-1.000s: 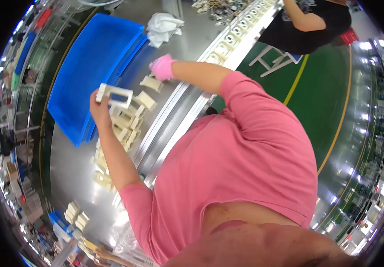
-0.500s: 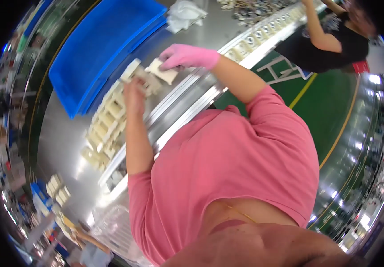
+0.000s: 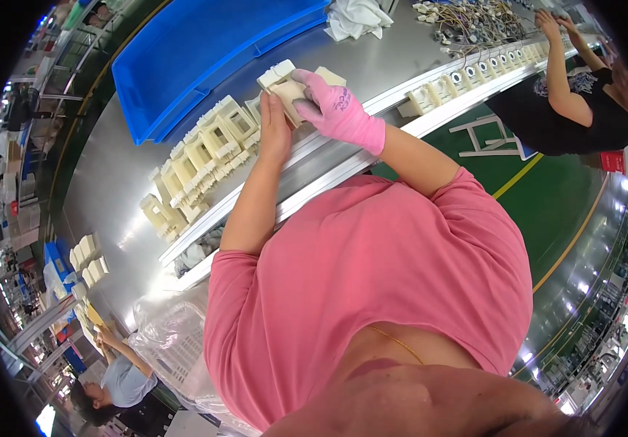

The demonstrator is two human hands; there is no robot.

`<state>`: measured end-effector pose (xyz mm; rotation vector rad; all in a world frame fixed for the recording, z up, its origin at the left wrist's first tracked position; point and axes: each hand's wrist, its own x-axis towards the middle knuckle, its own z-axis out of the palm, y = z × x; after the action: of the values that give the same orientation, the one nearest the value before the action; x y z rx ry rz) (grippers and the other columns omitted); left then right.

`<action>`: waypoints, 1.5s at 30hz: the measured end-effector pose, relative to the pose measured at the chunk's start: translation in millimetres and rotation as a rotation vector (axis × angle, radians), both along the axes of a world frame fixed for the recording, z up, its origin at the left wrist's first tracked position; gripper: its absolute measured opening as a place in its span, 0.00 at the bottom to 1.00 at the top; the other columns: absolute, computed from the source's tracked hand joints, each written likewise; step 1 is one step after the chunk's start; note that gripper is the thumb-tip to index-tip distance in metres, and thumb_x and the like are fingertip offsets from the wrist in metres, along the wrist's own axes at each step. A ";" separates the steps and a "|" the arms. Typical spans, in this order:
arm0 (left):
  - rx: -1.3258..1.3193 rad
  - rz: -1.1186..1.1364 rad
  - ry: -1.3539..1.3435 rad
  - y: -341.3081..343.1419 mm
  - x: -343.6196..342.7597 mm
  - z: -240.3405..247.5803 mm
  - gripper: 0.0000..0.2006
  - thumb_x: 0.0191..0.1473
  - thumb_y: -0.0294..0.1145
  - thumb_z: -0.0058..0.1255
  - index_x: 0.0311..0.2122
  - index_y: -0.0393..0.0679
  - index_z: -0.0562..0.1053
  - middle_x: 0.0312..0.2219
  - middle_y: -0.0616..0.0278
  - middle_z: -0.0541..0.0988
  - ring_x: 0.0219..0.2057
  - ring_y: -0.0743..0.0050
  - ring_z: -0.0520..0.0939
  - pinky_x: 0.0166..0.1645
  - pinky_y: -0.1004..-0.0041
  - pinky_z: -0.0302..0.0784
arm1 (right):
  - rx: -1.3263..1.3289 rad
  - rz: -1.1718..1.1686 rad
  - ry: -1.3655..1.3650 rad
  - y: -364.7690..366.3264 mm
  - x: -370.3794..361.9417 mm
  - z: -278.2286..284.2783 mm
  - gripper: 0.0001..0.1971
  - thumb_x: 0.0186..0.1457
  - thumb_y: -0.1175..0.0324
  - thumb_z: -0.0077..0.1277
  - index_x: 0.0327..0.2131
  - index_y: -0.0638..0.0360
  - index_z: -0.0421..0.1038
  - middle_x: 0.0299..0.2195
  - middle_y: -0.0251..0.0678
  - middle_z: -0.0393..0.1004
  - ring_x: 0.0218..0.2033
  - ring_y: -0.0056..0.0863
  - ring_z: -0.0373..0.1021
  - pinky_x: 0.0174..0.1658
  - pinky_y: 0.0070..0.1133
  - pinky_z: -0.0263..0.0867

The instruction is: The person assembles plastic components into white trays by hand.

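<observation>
Blue bin: on the far side of the metal table [image 3: 114, 178] I have a wide blue bin [image 3: 205, 54], partly cut off by my view's upper edge; its blue floor and sloping walls show.
Slotted basket: at lower left, a pale basket [image 3: 186, 346] with clear plastic film [image 3: 157, 320] bunched over it; what lies beneath I can't make out.
Rail: a metal rail along the table's near edge carries a row of cream frames [image 3: 467, 76], several around dark-ringed round parts.
Held part: a cream plastic part [image 3: 285, 91] is up between both hands, above the near side of the table. It looks boxy, with a smooth broad face and a whiter, notched upper end; whether it is one piece or two together, I can't tell.
Right hand: in a pink glove [image 3: 339, 109] with greyish fingertips, it pinches the part between thumb and fingers.
Left hand: bare [image 3: 276, 135], fingers straight and close together against the part's left side; its thumb is hard to see, so I can't tell whether it grips.
Frame row: left of the hands, cream frames [image 3: 208, 149] with rectangular openings stand packed in a slanting line.
Behind the glove: another cream piece [image 3: 331, 76], partly covered.
</observation>
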<state>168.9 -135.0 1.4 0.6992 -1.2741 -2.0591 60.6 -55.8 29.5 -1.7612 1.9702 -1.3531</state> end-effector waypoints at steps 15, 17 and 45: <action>0.143 -0.227 0.004 10.7 2.5 3.3 0.16 0.55 0.35 0.35 0.47 0.40 0.54 0.33 0.49 0.71 0.30 0.55 0.77 0.24 0.67 0.76 | 0.185 0.126 -0.233 10.5 -26.9 25.6 0.23 0.46 0.69 0.45 0.49 0.58 0.58 0.30 0.36 0.68 0.29 0.25 0.65 0.36 0.20 0.62; 0.175 -0.353 -0.022 11.9 4.7 5.7 0.17 0.54 0.36 0.37 0.46 0.40 0.55 0.29 0.51 0.72 0.28 0.56 0.78 0.23 0.70 0.75 | -0.138 0.064 0.253 10.5 -34.4 31.5 0.27 0.43 0.67 0.47 0.50 0.57 0.57 0.40 0.40 0.66 0.41 0.28 0.64 0.47 0.23 0.58; -1.531 -0.633 -1.038 -135.4 4.5 -77.3 0.18 0.43 0.21 0.40 0.41 0.49 0.71 0.51 0.50 0.61 0.53 0.54 0.60 0.53 0.59 0.55 | 0.840 -0.173 0.460 -58.7 -74.4 -50.3 0.25 0.38 0.62 0.53 0.44 0.55 0.62 0.35 0.37 0.70 0.36 0.35 0.69 0.34 0.32 0.63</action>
<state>173.5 -270.4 -75.9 0.5369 -3.2413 -0.2917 -13.8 -114.5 -20.8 -1.5474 2.4277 -0.0321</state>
